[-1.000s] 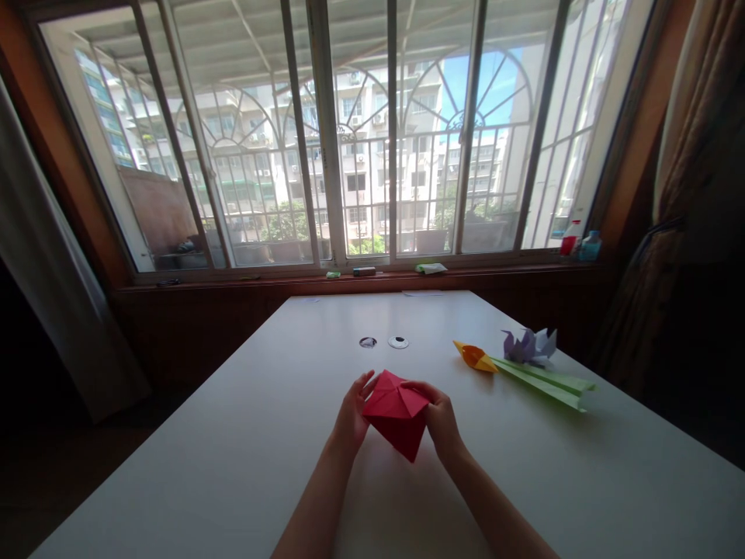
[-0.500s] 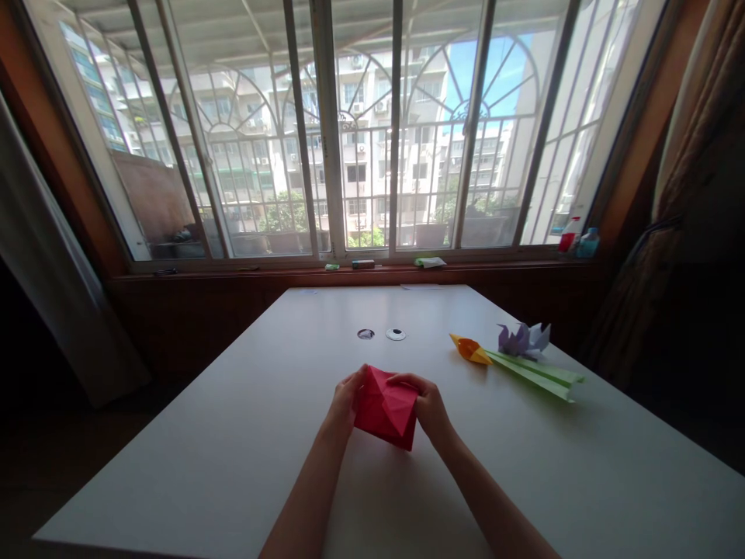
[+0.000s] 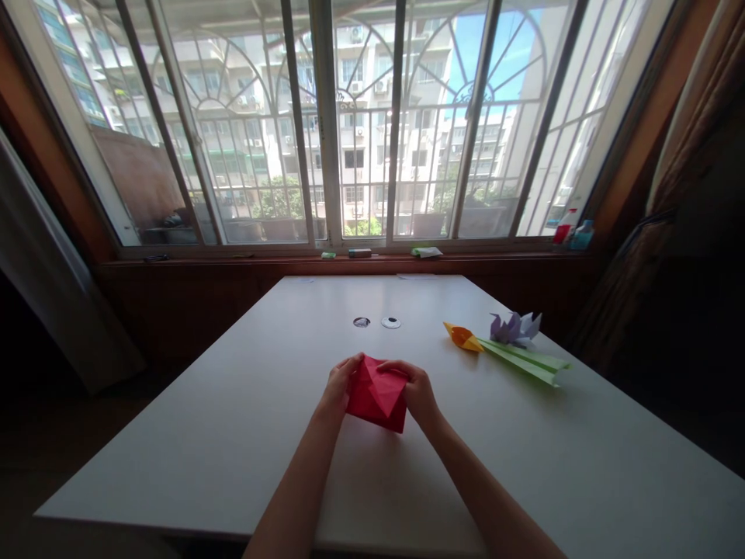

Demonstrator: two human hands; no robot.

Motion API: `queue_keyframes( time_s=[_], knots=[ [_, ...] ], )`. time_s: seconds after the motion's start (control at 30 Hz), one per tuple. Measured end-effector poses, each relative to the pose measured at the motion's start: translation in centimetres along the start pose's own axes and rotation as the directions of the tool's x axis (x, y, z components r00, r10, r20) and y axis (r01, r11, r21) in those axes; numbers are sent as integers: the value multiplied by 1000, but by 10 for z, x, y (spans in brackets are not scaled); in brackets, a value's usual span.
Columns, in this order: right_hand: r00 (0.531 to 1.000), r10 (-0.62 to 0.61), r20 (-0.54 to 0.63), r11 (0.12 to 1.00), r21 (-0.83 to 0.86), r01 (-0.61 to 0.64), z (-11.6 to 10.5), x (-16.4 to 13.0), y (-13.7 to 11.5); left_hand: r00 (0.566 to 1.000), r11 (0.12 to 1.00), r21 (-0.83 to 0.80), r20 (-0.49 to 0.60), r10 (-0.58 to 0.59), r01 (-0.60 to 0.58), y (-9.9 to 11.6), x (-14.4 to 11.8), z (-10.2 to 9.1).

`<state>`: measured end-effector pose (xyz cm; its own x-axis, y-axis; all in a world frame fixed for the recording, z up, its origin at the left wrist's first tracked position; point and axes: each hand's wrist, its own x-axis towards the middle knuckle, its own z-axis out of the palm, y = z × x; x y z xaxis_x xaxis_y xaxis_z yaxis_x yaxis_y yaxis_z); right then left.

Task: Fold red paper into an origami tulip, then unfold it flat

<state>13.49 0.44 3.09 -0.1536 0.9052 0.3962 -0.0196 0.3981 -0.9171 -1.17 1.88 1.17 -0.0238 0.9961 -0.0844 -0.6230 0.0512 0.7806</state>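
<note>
There is only one view, from a camera on the person's head. It looks forward and a little down, over the white counter (image 3: 233,435) toward the window (image 3: 361,124) in the upper half of the frame. The forearms enter from the bottom edge, and both hands with the red paper (image 3: 377,394) sit near, just below the centre. The far counter edge lies under the window sill (image 3: 349,260).

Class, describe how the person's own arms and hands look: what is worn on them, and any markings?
Both forearms are bare to the bottom of the picture, with no sleeves showing. The left hand and right hand wear no gloves; no watch, ring, bracelet or marking can be made out.
</note>
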Motion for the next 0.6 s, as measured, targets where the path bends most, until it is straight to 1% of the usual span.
queue_keyframes(
  time_s=[0.17, 0.23, 0.33, 0.47, 0.53, 0.6],
  knots=[
    [1000, 1, -7, 1000, -2, -1, 3, 0, -7, 999, 999, 40, -28, 30, -29, 1, 2, 1],
    [1000, -2, -11, 1000, -11, 2, 4, 0, -7, 997, 997, 58, -56, 50, -47, 0, 3, 0],
    [1000, -2, -21, 1000, -25, 2, 3, 1, -7, 993, 992, 109, -95, 74, -63, -1, 5, -3],
    [999, 4, -36, 999, -52, -6, 0, 4, -3, 992, 987, 150, -104, 73, -56, -1, 7, -6],
    [999, 24, -34, 999, -40, -25, -2, 6, 0, 990, 987, 151, -118, 74, -56, -1, 7, -6],
    [997, 68, -24, 998, -3, -68, -4, 8, 3, 988, 986, 156, -136, 78, -57, -2, 8, -7]
  ],
)
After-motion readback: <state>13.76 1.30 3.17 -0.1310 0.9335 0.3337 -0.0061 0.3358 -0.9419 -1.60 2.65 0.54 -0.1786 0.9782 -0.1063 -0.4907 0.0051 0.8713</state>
